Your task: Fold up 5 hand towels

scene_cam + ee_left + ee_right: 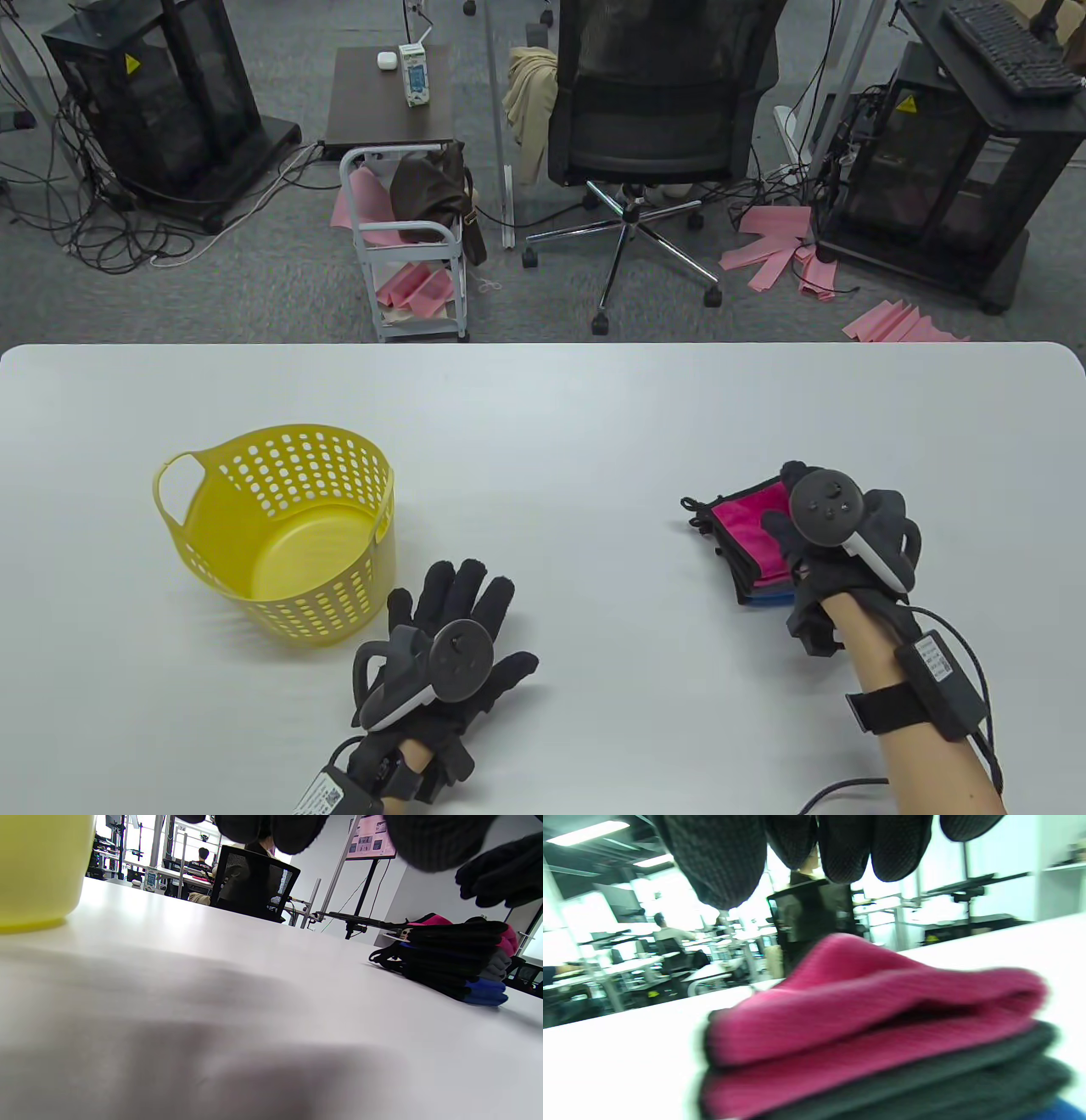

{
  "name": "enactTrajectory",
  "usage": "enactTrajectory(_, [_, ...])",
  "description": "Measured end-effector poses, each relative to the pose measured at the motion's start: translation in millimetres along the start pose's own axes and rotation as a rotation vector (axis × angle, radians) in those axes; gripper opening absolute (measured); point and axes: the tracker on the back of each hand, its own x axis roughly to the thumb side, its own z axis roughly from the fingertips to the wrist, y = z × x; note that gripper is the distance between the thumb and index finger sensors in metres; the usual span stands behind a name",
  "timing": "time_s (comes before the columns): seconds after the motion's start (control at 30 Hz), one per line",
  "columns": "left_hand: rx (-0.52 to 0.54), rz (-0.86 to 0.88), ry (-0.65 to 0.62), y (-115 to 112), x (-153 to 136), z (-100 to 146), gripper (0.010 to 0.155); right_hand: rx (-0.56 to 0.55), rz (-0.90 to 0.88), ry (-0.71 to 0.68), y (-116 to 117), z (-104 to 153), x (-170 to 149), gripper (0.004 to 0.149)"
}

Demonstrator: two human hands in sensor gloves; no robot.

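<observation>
A stack of folded hand towels [747, 535] lies on the white table, right of centre, with a pink towel on top, dark ones beneath and a blue one at the bottom. The stack also shows in the left wrist view [454, 959]. My right hand [785, 526] is over the stack's near right part. In the right wrist view its fingers [848, 849] hang just above the pink towel [865, 1005] without touching it. My left hand [462, 594] lies flat with fingers spread on bare table beside the basket, holding nothing.
A yellow perforated basket [280, 441] stands empty on the left of the table, just beyond my left hand; its wall shows in the left wrist view [42, 866]. An office chair and a small cart stand on the floor past the far edge.
</observation>
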Motion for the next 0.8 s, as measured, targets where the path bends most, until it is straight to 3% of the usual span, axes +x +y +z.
enactTrajectory(0.17, [0.013, -0.028, 0.004, 2, -3, 1, 0.093, 0.111, -0.039, -0.223, 6, 23, 63, 0.075])
enactTrajectory(0.37, [0.039, -0.041, 0.001, 2, -4, 2, 0.092, 0.26, 0.055, -0.35, 35, 49, 112, 0.085])
enactTrajectory(0.53, [0.033, -0.045, -0.01, 1, -2, 1, 0.093, 0.286, 0.143, -0.374, 63, 64, 122, 0.093])
enactTrajectory(0.8, [-0.002, -0.051, -0.02, -5, -3, -4, 0.092, 0.335, 0.183, -0.359, 115, 69, 109, 0.095])
